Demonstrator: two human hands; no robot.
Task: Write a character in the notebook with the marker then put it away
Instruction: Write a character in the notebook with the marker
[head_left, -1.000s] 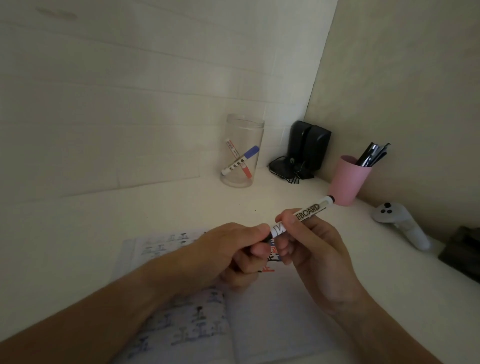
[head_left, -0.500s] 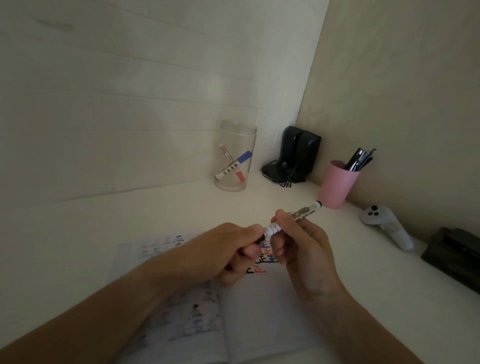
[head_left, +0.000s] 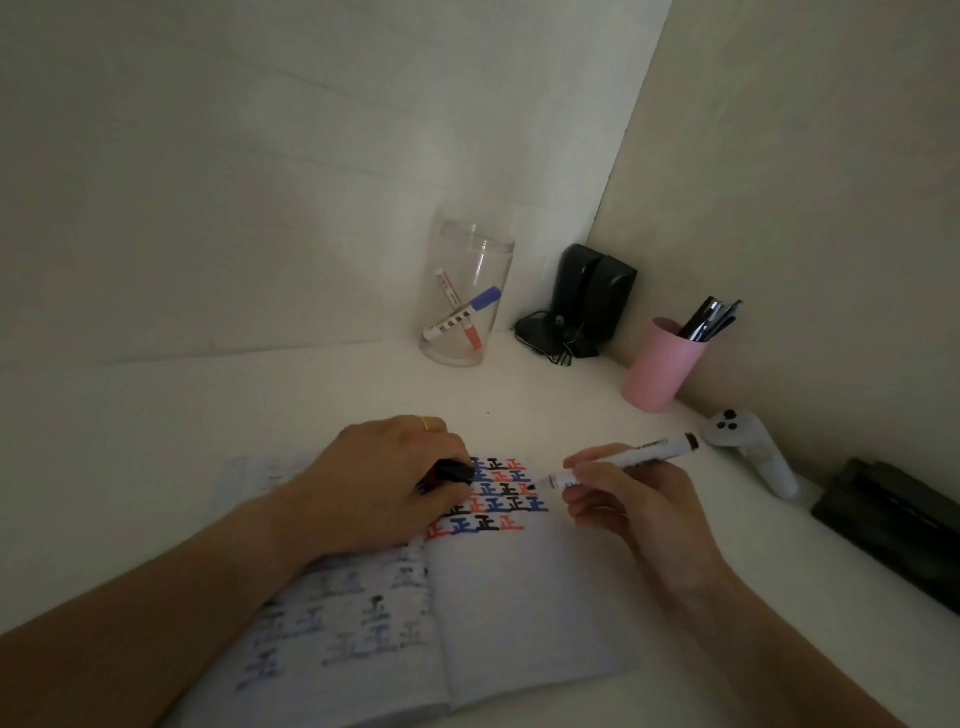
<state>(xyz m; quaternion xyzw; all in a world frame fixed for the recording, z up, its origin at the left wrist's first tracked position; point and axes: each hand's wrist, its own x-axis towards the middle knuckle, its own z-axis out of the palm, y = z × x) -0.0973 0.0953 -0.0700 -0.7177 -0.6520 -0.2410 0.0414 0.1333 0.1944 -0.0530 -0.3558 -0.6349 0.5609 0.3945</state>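
An open notebook (head_left: 519, 597) lies on the white desk, its right page carrying rows of red, blue and black characters at the top. My right hand (head_left: 628, 504) holds a white whiteboard marker (head_left: 628, 457), uncapped, its black tip pointing left just above the written rows. My left hand (head_left: 384, 483) rests on the notebook's left page and grips the marker's black cap (head_left: 452, 473). A clear glass cup (head_left: 467, 296) at the back holds a red marker and a blue marker.
A pink cup (head_left: 660, 369) with dark pens stands at the right by the wall. Black speakers (head_left: 592, 296) with cables fill the corner. A white controller (head_left: 748, 452) and a dark flat object (head_left: 893, 525) lie along the right wall.
My hands have pulled apart: the cap came off into my left hand, which dropped onto the notebook. My right hand moved right and down with the marker toward the page.
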